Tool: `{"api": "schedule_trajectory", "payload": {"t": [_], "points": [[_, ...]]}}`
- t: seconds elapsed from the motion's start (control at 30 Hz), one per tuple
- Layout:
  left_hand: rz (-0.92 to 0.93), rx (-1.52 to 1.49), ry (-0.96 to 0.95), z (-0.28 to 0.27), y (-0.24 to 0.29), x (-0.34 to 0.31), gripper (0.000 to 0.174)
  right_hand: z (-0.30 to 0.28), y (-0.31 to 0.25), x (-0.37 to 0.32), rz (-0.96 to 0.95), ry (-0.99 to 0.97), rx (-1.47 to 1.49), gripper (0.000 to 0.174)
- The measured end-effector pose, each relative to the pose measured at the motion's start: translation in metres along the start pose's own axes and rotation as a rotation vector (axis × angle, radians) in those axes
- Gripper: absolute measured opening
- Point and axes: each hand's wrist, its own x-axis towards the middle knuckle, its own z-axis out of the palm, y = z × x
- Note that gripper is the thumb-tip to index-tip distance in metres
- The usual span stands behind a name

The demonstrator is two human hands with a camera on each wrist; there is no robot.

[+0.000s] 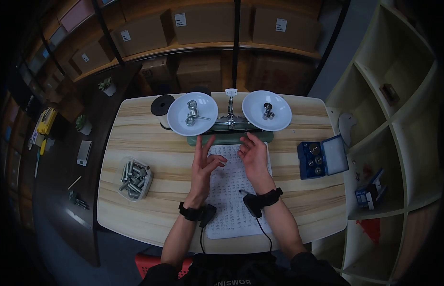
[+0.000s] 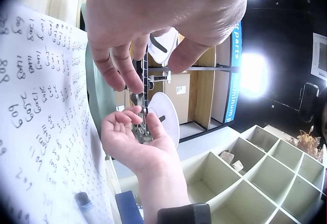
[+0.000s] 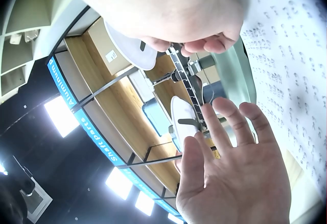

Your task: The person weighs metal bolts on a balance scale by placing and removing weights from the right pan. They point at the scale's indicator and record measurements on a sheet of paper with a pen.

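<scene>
A two-pan balance with a green base [image 1: 222, 139] stands at the table's far side. On its left white pan [image 1: 176, 117] lie a large bolt [image 1: 192, 107], a thinner bolt [image 1: 201, 118] and a nut [image 1: 189, 122]. Several small metal weights [image 1: 267, 110] sit on the right pan [image 1: 282, 108]. My right hand [image 1: 256, 159] pinches at the small slider [image 2: 145, 110] on the graduated beam [image 3: 186, 81], thumb and index finger to either side. Left of it, my left hand [image 1: 201, 167] hovers by the base with spread fingers, holding nothing. Below both hands lies a handwritten sheet [image 1: 227, 214].
A clear tub of bolts [image 1: 135, 178] stands on the left of the table. To the right is an open blue weight box [image 1: 312, 159]. A pen [image 1: 243, 192] lies on the sheet. A black-topped spool [image 1: 162, 105] stands beside the left pan. Shelving [image 1: 393, 128] borders the right side.
</scene>
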Motion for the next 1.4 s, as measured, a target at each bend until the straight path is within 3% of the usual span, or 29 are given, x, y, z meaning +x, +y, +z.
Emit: {"api": "schedule_trajectory", "payload": {"t": [0.27,0.37,0.43,0.47,0.5,0.57,0.63,0.77,0.87,0.97,1.07,1.1,1.17,1.2,1.4], "points": [[-0.014,-0.015,-0.01,0.002,-0.003,-0.002,0.097,0.007,0.011,-0.014,0.012,0.049,-0.009,0.029],[-0.002,-0.015,0.068,0.002,-0.005,-0.004,0.082,0.013,0.015,-0.018,0.035,0.055,-0.005,0.034],[-0.004,-0.013,0.06,-0.007,-0.012,-0.003,0.041,0.016,0.015,-0.023,0.059,0.033,0.009,0.031],[0.003,-0.015,0.051,-0.005,-0.012,-0.004,0.041,0.016,0.016,-0.027,0.048,0.029,0.01,0.031],[0.005,0.002,0.118,-0.003,-0.009,-0.005,0.02,0.018,0.017,-0.032,0.089,0.008,0.013,0.031],[0.021,0.019,0.181,-0.004,-0.006,-0.007,0.02,0.021,0.02,-0.045,0.163,-0.037,-0.018,0.028],[0.04,0.015,0.228,-0.01,-0.008,-0.009,0.046,0.026,0.013,-0.068,0.168,-0.138,-0.09,0.025],[0.108,-0.114,0.213,0.006,0.041,-0.032,0.053,0.011,-0.011,-0.125,0.168,-0.331,-0.322,0.017],[0.178,-0.119,0.122,0.008,0.064,-0.071,0.052,-0.036,-0.021,-0.162,0.028,-0.249,-0.406,0.012],[0.176,0.171,0.134,0.005,0.069,-0.127,0.05,-0.099,-0.013,-0.203,-0.159,-0.037,-0.6,0.012],[0.127,0.623,0.117,-0.01,0.049,-0.186,0.055,-0.16,0.001,-0.256,-0.151,0.036,-0.694,0.01],[0.126,0.62,0.121,-0.016,0.038,-0.191,0.055,-0.175,0.005,-0.273,-0.113,0.052,-0.689,0.013],[0.104,0.607,0.147,-0.024,0.03,-0.205,0.055,-0.182,0.004,-0.299,0.035,-0.233,-1.116,0.019],[0.092,0.602,0.159,-0.028,0.028,-0.212,0.055,-0.182,0.006,-0.299,0.035,-0.232,-1.114,0.019],[0.047,0.564,0.253,-0.06,0.011,-0.256,0.055,-0.168,0.044,-0.272,0.47,-0.769,-1.713,0.029]]}}
